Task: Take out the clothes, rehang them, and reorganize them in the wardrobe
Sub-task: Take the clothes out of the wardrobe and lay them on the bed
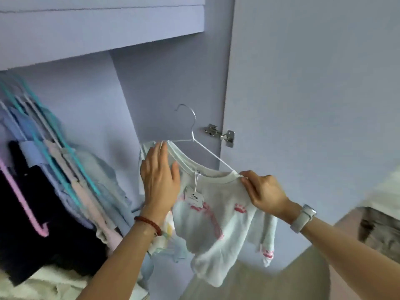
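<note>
A small white shirt (218, 230) with pink prints and a paper tag (194, 196) hangs on a white wire hanger (195, 138) in front of the open wardrobe. My left hand (159, 176) lies with straight fingers against the shirt's left shoulder, over the hanger's left arm. My right hand (263, 190) pinches the collar edge at the right shoulder, where the hanger's right arm enters the neck. The hanger's hook points up and is on no rail.
Several garments on teal and white hangers (49, 148) and a pink hanger (32, 213) fill the wardrobe's left side, with dark clothes below. The open lilac door (303, 105) with its metal hinge (220, 134) stands right. Pale folded fabric (43, 282) lies at bottom left.
</note>
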The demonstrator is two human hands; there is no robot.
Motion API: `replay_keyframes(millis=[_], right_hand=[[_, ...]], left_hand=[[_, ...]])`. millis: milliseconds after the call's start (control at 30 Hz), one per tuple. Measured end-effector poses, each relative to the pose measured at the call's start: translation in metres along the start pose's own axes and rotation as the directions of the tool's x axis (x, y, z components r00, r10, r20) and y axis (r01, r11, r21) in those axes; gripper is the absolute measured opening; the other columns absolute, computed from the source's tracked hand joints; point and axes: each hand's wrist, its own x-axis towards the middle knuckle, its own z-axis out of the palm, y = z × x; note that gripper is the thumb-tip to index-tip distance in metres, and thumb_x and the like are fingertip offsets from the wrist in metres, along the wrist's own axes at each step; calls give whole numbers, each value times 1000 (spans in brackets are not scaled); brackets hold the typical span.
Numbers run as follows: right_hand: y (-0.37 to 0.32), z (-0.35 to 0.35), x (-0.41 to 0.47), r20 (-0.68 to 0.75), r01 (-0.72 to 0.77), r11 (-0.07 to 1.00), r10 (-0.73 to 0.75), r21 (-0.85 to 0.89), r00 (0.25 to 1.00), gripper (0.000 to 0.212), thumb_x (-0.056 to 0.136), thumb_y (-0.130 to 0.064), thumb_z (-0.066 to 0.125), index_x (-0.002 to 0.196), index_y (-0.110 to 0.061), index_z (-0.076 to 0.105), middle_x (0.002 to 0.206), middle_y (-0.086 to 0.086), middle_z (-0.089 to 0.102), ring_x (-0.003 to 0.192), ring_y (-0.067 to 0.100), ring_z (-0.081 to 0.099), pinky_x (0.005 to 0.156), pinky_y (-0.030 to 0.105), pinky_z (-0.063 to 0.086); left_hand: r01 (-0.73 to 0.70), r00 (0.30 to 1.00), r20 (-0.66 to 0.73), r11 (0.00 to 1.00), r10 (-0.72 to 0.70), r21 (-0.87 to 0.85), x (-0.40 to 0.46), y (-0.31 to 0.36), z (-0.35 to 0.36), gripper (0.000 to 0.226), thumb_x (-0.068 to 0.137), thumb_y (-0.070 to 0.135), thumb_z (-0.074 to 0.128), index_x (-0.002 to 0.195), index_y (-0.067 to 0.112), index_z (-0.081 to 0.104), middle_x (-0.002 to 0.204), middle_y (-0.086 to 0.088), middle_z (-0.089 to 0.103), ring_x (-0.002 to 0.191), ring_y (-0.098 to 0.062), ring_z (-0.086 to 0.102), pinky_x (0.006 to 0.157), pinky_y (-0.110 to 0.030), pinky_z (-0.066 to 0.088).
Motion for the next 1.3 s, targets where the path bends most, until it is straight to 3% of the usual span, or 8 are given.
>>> replay_keyframes(millis=[167,300,433,633,800,1067,1167,1300], right_hand=[[41,-57,-103,96,-97,981,114,-167,989,36,87,-25,36,89,-5,66,42,4,56,36,27,52,36,20,39],[76,-111,-201,116,-305,914,345,-268,931,34,89,-30,40,88,-8,66,52,7,62,45,29,58,38,26,44],[98,-164,-298,-46,-593,766,602,-248,797,27,86,-29,45,88,-9,63,77,7,65,68,30,63,55,33,48],[93,-206,-412,-94,-749,634,748,-191,657,35,87,-33,46,115,-15,55,94,2,61,77,23,62,61,30,47],[86,-234,-471,-340,-883,435,815,-176,469,18,92,-22,51,100,-10,61,73,5,69,59,27,64,48,29,43],[94,-310,-536,-693,-990,4,715,141,-95,19,92,-25,51,100,-11,62,70,8,66,62,28,58,56,32,41],[109,-351,-562,-747,-950,-87,598,298,-290,23,91,-27,53,105,-13,64,91,12,69,84,30,62,72,40,48],[136,-404,-600,-759,-912,-194,508,360,-408,28,93,-27,50,113,-13,63,108,14,67,100,33,61,83,47,48]], left_hand=[[-97,936,337,995,101,-27,-14,37,69,30,93,13,51,121,4,55,125,-19,56,124,-37,44,107,-51,19],[-152,788,557,960,262,-236,-61,102,107,18,93,14,50,82,3,58,77,-13,60,78,-36,56,69,-37,36],[-127,708,598,901,375,-415,-135,183,129,27,92,20,53,66,19,45,50,9,40,52,-11,42,50,-24,28],[-327,554,591,806,586,-493,-215,304,149,21,90,37,51,73,27,56,45,12,44,50,-13,43,49,-23,29],[-401,431,456,618,779,-677,-249,402,164,19,89,26,57,80,12,66,55,10,54,50,-13,49,52,-20,33],[-491,323,200,345,925,-800,-328,580,202,17,87,21,60,98,12,69,103,-9,64,99,-30,56,97,-46,30],[-486,148,207,253,967,-837,-360,634,216,38,91,21,52,128,15,53,137,-13,44,129,-30,35,107,-47,23],[-473,-121,262,177,957,-863,-401,680,246,52,94,30,45,143,22,30,152,-8,22,140,-26,15,112,-47,16]])
